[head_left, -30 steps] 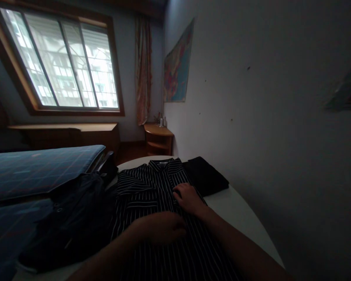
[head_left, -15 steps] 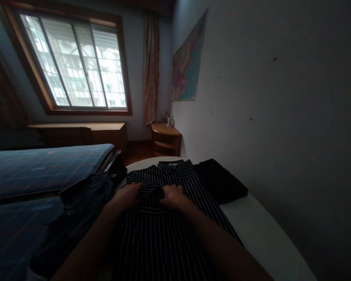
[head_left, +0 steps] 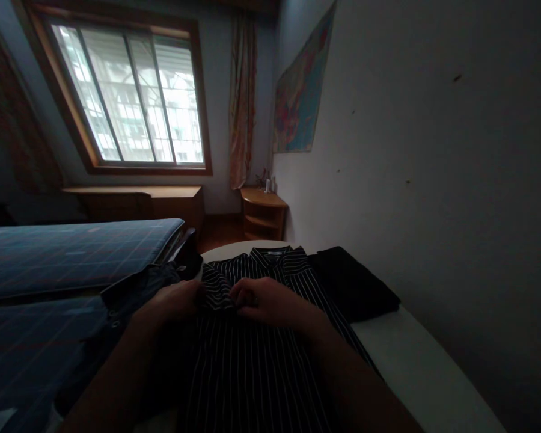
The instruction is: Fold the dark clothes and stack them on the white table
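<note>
"On the pale surface (head_left: 415, 355), what is seen?"

"A dark striped shirt (head_left: 261, 361) is laid out there, its collar (head_left: 275, 255) turned toward the far edge and its body spread toward the camera."

"How is it being handled?"

"A part of it at the left, below the shoulder, is bunched between the two hands. By the right hand (head_left: 265, 300) the cloth is pinched: the grip is closed, with thumb and fingers brought together at the right end of that part."

"And the other one?"

"The left end is touched by the left hand (head_left: 178, 300). Its fingers are curled and partly lost in shadow, so whether the grip is fully closed cannot be told."

"What is placed around the shirt?"

"To the right, just beside the collar, a folded black cloth (head_left: 354, 285) is set on the surface. To the left a dark garment (head_left: 130, 300) is seen, partly covered by the left forearm, and beyond it lies a blue plaid mattress (head_left: 72, 255)."

"Farther back?"

"A desk (head_left: 171, 191) is placed under the barred window (head_left: 135, 102), a wooden corner shelf (head_left: 264, 198) is topped with small items, and a map (head_left: 302, 90) is fixed to the wall (head_left: 410, 132)."
</note>
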{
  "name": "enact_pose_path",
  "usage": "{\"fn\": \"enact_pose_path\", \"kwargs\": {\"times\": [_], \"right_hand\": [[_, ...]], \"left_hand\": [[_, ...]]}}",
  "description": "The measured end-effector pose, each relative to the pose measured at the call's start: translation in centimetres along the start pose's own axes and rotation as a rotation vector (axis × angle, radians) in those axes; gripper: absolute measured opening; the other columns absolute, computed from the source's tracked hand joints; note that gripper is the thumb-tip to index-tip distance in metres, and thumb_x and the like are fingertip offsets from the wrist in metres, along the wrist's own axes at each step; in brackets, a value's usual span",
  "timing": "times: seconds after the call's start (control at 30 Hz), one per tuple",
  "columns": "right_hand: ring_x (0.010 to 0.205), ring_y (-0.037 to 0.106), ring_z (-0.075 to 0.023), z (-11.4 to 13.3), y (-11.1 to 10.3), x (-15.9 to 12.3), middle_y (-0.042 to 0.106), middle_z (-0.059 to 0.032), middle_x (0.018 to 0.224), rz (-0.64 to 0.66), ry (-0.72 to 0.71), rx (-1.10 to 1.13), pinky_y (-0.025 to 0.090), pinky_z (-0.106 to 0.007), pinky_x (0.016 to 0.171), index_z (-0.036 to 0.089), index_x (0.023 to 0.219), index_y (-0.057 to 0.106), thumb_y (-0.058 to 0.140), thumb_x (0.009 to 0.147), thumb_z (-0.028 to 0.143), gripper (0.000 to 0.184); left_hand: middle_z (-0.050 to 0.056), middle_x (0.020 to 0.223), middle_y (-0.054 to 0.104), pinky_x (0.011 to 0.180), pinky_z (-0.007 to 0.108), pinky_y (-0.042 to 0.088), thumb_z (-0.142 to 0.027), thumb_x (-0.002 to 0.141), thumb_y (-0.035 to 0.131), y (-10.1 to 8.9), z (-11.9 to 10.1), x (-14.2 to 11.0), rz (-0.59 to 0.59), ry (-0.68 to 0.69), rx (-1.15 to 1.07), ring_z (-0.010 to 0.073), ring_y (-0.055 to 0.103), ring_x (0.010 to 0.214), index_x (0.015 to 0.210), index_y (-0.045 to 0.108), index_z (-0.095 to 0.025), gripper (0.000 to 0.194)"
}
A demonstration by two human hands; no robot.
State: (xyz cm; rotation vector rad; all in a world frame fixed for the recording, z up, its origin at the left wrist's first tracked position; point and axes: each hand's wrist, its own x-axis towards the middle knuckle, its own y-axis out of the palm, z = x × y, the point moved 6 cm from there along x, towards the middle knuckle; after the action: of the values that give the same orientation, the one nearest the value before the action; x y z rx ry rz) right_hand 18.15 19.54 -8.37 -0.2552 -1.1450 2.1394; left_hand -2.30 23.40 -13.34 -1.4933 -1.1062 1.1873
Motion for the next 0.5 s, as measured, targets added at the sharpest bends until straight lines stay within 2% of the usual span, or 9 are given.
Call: {"fn": "enact_pose_path", "kwargs": {"times": [0.07,0.1,0.17,0.23,0.27,0.37,0.5], "right_hand": [[0.081,0.067,-0.0133,-0.1,1.5,-0.3,0.073,0.0003,0.092,0.187,0.02,0.037,0.047,-0.023,0.072,0.022,0.115,0.065,0.067,0.085,0.029,0.031],[0.08,0.067,-0.0139,-0.6,1.9,-0.2,0.073,-0.0005,0.092,0.199,0.057,0.003,0.047,-0.023,0.071,0.021,0.112,0.067,0.065,0.087,0.031,0.027],[0.086,0.068,-0.017,-2.5,1.7,0.1,0.073,-0.0039,0.096,0.077,0.198,-0.142,0.047,-0.026,0.073,0.02,0.107,0.069,0.058,0.091,0.031,0.022],[0.092,0.067,-0.0214,-4.7,1.3,0.2,0.073,-0.0082,0.103,-0.081,0.368,-0.273,0.047,-0.03,0.077,0.018,0.107,0.069,0.055,0.092,0.032,0.025],[0.094,0.067,-0.0231,-5.7,1.4,0.2,0.073,-0.0098,0.104,-0.108,0.433,-0.291,0.047,-0.032,0.077,0.017,0.108,0.069,0.056,0.092,0.035,0.028],[0.094,0.068,-0.0236,-7.4,2.8,0.3,0.073,-0.0103,0.104,-0.031,0.461,-0.203,0.048,-0.031,0.075,0.016,0.107,0.069,0.061,0.087,0.044,0.036],[0.093,0.068,-0.0222,-7.8,3.7,0.5,0.073,-0.0099,0.104,-0.005,0.425,-0.157,0.047,-0.028,0.074,0.015,0.104,0.071,0.066,0.083,0.038,0.032]], "left_hand": [[0.007,0.103,0.075,0.078,0.032,0.051,-0.013,0.077,0.058,0.1,0.3,0.0,0.028,-0.01,0.006,0.0268,0.07,0.097,0.097,0.071,-0.023,0.025],[0.008,0.103,0.075,0.078,0.033,0.051,-0.015,0.081,0.055,0.1,0.5,0.2,0.017,-0.027,0.008,0.0273,0.07,0.097,0.096,0.071,-0.022,0.023],[0.012,0.107,0.074,0.079,0.035,0.051,-0.02,0.089,0.045,0.2,0.8,0.9,-0.029,-0.078,0.009,0.0286,0.07,0.098,0.101,0.069,-0.021,0.026],[0.015,0.111,0.072,0.08,0.037,0.051,-0.026,0.095,0.036,0.5,1.2,1.6,-0.08,-0.147,0.009,0.0299,0.07,0.101,0.109,0.064,-0.019,0.032],[0.016,0.112,0.071,0.08,0.037,0.051,-0.029,0.096,0.034,0.7,1.3,1.9,-0.1,-0.183,0.008,0.0305,0.069,0.102,0.113,0.062,-0.018,0.035],[0.019,0.112,0.071,0.08,0.039,0.051,-0.034,0.095,0.036,1.4,1.6,2.4,-0.124,-0.251,0.01,0.0332,0.069,0.103,0.116,0.058,-0.016,0.035],[0.019,0.113,0.07,0.08,0.042,0.051,-0.038,0.092,0.043,1.9,1.4,2.4,-0.128,-0.252,0.005,0.0355,0.068,0.104,0.119,0.056,-0.015,0.038]]}}
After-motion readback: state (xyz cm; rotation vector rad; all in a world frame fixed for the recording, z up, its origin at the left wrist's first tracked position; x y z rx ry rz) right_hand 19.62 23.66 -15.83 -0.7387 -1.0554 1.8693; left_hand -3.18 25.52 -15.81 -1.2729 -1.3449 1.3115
